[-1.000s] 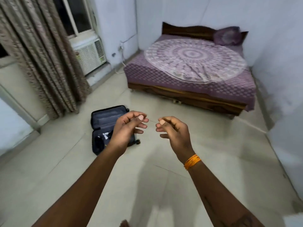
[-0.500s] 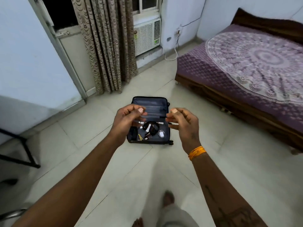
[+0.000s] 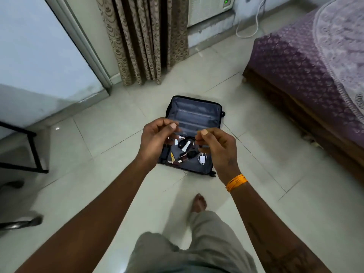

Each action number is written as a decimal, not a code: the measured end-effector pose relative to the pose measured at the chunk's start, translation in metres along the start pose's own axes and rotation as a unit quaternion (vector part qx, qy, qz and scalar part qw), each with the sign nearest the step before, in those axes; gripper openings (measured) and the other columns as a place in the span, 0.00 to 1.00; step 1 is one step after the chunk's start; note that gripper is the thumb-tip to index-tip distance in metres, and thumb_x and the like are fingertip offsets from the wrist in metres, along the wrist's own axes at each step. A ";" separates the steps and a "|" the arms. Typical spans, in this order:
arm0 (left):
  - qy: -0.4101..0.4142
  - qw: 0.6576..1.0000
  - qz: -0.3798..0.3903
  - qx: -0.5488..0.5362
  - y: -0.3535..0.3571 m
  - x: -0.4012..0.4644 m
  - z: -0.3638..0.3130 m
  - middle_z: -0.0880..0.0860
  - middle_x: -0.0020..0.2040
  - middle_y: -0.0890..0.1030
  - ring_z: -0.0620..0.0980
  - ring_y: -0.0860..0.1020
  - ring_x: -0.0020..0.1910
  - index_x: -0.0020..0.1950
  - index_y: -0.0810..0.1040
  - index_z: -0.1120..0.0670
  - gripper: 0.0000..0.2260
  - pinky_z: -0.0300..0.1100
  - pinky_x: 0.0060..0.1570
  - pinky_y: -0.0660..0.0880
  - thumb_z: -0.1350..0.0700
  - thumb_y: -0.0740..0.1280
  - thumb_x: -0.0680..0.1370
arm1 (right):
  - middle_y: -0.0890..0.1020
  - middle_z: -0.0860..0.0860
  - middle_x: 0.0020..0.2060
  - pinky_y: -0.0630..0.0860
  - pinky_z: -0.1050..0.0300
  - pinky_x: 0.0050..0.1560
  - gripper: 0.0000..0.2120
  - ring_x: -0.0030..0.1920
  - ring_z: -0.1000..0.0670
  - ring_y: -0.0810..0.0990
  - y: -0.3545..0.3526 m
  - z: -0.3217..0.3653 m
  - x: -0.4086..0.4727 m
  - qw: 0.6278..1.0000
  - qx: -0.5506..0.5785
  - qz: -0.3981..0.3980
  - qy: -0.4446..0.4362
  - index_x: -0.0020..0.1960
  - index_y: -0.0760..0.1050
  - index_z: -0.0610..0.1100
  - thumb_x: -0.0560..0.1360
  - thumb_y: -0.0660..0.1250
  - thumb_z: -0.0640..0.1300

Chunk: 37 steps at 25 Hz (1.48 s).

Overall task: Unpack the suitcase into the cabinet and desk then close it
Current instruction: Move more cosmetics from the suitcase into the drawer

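Centre frame, a small dark hard-shell suitcase (image 3: 194, 117) lies open on glossy pale floor tiles (image 3: 102, 127), its grey ribbed fabric lid lining facing up. The lower half holds a white charger with coiled cable (image 3: 202, 158), a yellow tube (image 3: 172, 157) and dark small items. The left hand (image 3: 157, 139) and right hand (image 3: 215, 147) hover above, fingers loosely curled, holding nothing.

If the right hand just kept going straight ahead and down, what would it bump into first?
Probably the open dark fabric suitcase on the floor; the right hand holds nothing and nothing shows between them, though depth is unclear.
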<state>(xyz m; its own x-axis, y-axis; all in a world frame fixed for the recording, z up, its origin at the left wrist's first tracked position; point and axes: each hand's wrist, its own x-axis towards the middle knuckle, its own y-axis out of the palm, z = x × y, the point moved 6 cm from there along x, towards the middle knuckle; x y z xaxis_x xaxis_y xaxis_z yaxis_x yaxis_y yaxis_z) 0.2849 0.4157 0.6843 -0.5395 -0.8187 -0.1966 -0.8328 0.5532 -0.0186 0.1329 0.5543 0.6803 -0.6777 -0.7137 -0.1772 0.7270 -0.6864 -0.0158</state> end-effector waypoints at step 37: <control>-0.217 0.757 0.021 0.616 -0.006 0.313 0.779 0.59 0.56 0.84 0.61 0.84 0.55 0.59 0.80 0.59 0.17 0.48 0.46 0.77 0.46 0.66 0.82 | 0.75 0.40 0.65 0.78 0.45 0.45 0.20 0.54 0.32 0.82 0.111 -0.786 0.341 0.717 -0.637 0.281 -0.037 0.67 0.75 0.41 0.76 0.67 0.38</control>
<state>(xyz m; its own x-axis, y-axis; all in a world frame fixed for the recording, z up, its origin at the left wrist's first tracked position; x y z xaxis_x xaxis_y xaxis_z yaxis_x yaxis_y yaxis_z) 0.2179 0.2762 -0.1407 -0.2492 -0.8166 -0.5207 0.0768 0.5193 -0.8511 0.0693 0.3446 -0.1556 -0.2075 -0.8653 -0.4562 0.3658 0.3639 -0.8566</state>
